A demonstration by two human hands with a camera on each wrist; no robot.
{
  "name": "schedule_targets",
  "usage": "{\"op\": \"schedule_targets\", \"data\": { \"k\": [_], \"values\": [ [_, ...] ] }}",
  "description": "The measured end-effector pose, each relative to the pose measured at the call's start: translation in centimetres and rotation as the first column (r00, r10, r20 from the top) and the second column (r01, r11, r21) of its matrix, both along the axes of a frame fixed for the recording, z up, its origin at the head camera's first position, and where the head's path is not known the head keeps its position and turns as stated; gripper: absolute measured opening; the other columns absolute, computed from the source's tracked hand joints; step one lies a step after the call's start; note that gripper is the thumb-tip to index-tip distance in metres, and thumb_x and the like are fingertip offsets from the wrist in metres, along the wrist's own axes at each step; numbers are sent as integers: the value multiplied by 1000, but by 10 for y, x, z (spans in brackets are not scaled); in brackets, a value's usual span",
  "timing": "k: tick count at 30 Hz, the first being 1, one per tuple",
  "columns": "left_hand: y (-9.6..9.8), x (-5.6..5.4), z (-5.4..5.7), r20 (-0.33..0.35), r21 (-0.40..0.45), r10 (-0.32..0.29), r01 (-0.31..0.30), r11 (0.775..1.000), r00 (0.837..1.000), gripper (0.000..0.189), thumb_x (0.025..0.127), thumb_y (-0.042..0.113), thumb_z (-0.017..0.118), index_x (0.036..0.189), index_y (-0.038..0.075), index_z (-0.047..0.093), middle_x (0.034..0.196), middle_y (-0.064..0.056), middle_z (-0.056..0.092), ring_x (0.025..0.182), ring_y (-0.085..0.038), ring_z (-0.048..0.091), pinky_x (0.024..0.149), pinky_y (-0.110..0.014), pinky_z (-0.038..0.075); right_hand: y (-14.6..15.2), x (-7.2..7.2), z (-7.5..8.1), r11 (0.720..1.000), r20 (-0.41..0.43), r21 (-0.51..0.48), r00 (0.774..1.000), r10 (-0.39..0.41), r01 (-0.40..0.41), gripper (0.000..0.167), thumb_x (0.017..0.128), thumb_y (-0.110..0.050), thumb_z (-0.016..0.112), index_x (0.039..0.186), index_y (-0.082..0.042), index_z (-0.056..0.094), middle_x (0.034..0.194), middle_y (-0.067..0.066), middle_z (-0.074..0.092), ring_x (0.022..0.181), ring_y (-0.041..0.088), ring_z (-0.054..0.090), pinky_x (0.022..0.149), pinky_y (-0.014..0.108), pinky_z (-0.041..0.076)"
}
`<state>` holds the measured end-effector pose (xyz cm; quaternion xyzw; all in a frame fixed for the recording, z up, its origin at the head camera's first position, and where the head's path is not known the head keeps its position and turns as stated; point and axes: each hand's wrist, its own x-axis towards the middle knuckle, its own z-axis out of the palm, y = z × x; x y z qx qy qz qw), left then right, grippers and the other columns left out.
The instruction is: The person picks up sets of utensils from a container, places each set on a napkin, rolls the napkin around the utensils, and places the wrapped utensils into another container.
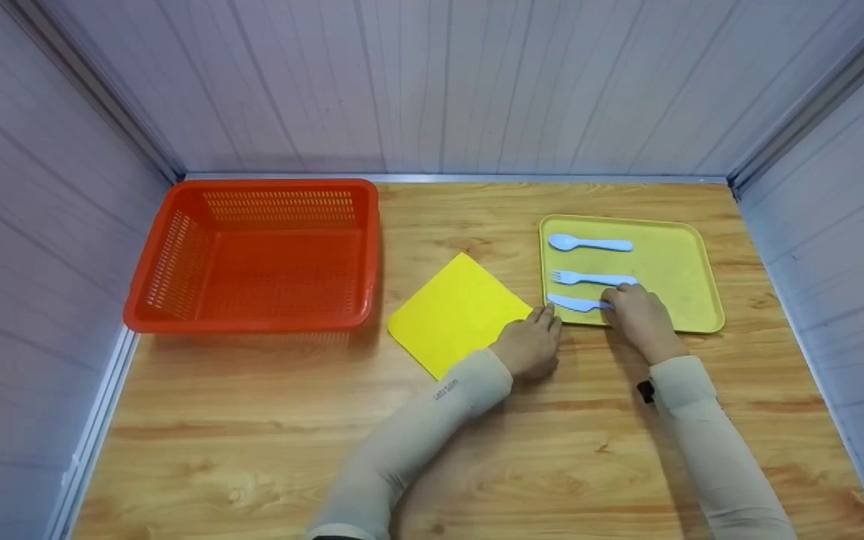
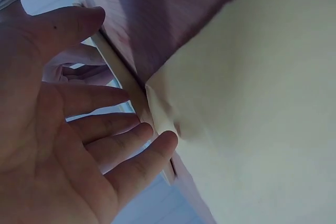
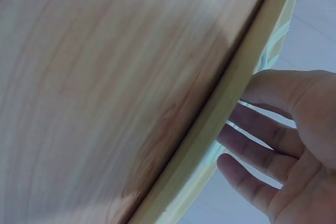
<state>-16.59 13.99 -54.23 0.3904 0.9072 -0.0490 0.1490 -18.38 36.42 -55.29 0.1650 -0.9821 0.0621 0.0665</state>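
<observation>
A pale blue plastic knife lies slightly tilted along the near edge of the yellow tray. My right hand reaches over the tray's near rim and pinches the knife's handle end; the fingertips are partly hidden there. At the tray's near left corner, my left hand has its fingers extended beside the knife's tip, its wrist over a yellow square sheet. The left wrist view shows those fingers nearly straight, holding nothing. Above the knife on the tray lie a pale blue fork and spoon.
A red-orange plastic basket with slotted walls stands at the back left of the wooden table. Light panelled walls enclose the table at the back and both sides. The yellow sheet lies between basket and tray.
</observation>
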Motion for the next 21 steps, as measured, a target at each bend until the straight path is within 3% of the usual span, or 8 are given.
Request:
{"op": "schedule_targets", "data": {
  "k": [9, 21],
  "values": [
    [-2, 1, 1, -18, -12, -4, 4, 1000, 1000, 65, 104, 43, 44, 156, 6, 32, 163, -13, 25, 147, -26, 26, 106, -33, 42, -1, -2, -4, 997, -67, 77, 997, 30, -24, 11, 90, -6, 71, 81, 1, 70, 72, 17, 62, 67, 38, 61, 53, 52, 50],
    [-18, 0, 6, -30, 65, 4, -2, 998, 1000, 65, 103, 43, 48, 153, 3, 38, 159, -13, 32, 146, -26, 30, 111, -33, 37, -1, 3, -5, 998, -125, 41, 991, 57, -52, 8, 88, -4, 72, 88, 3, 69, 77, 19, 64, 71, 40, 60, 54, 52, 50]
  ]
}}
